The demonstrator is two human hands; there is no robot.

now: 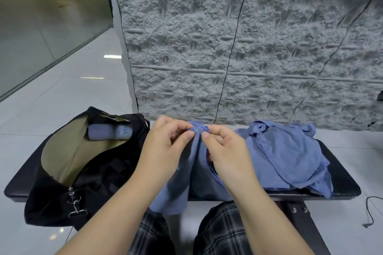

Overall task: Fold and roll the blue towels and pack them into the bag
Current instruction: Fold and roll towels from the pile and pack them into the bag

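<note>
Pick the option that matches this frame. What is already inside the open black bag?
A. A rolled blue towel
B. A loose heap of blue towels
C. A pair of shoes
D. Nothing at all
A. A rolled blue towel lies in the far end of the bag, against its tan lining, while the loose heap of towels sits on the bench to the right and both hands pinch another towel.
</note>
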